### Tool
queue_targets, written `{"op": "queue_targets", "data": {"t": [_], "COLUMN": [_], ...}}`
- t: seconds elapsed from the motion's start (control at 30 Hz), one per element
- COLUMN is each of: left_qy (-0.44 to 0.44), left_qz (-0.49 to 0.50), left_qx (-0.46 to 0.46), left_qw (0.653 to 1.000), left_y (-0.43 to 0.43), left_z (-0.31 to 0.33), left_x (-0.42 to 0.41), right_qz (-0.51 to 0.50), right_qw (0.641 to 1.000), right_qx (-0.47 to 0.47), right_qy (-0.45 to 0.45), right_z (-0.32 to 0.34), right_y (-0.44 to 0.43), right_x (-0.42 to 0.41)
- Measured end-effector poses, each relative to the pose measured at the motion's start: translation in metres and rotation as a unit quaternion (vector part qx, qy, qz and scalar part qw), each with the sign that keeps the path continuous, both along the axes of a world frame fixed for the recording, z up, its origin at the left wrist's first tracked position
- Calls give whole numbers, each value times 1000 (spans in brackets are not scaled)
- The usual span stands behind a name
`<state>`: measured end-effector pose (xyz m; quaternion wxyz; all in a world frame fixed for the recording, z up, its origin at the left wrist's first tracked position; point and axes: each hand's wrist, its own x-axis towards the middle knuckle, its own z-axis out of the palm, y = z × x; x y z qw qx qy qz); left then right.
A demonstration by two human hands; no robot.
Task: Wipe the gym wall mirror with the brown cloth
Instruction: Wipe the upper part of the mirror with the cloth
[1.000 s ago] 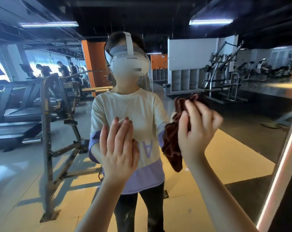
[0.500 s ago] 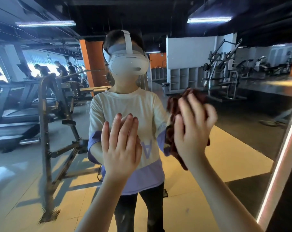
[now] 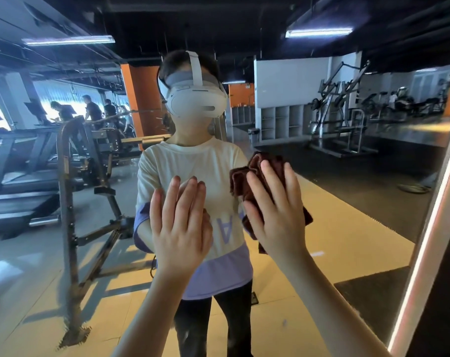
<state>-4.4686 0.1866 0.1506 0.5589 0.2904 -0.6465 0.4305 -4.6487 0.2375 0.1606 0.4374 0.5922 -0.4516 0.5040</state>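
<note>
The wall mirror fills almost the whole view and reflects me and the gym. My right hand lies flat with straight, spread fingers on the brown cloth, pressing it against the glass at chest height. The crumpled cloth sticks out above, left and right of the hand. My left hand is open, fingers straight and together, palm toward the mirror just left of the cloth; whether it touches the glass I cannot tell.
The mirror's lit right frame edge runs diagonally down the right side, with a dark wall beyond it. In the reflection are a metal rack, treadmills with people at the left, and weight machines at the right.
My right hand has slid the cloth leftward and slightly down, and its fingers have flattened onto it. My left hand has stayed nearly in place.
</note>
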Motion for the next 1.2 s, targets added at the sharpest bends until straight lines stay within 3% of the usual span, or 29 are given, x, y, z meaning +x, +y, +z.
{"op": "queue_targets", "data": {"t": [0.17, 0.37, 0.57, 0.73, 0.8, 0.93, 1.0, 1.13, 1.2], "left_qy": [9, -13, -9, -1, 0, -3, -3, -3, -3], "left_qz": [-18, -35, -10, 3, 9, 18, 19, 21, 15], "left_qx": [20, 23, 10, 5, 3, -4, -5, -3, 1], "left_qw": [1000, 999, 1000, 1000, 1000, 1000, 1000, 1000, 1000], "left_y": [5, 11, 6, 5, 5, 6, 8, 9, 9], "left_z": [1, 9, 5, 4, 4, 5, 6, 6, 6], "left_x": [-6, -35, -36, -38, -38, -38, -38, -38, -37], "right_qz": [8, 7, -6, 29, 29, 31, 38, 37, 25], "right_qw": [979, 999, 978, 998, 997, 984, 989, 998, 1000], "right_qx": [-37, 16, -36, 24, -4, -39, -12, 43, 14], "right_qy": [-200, -36, -204, -58, -65, -174, -141, 9, -3], "right_z": [11, -16, 7, -22, -12, 1, -12, -32, -19], "right_y": [0, 5, 11, 11, 12, 16, 16, 14, 14], "right_x": [-17, -20, -47, -35, -54, -67, -54, -49, -61]}}
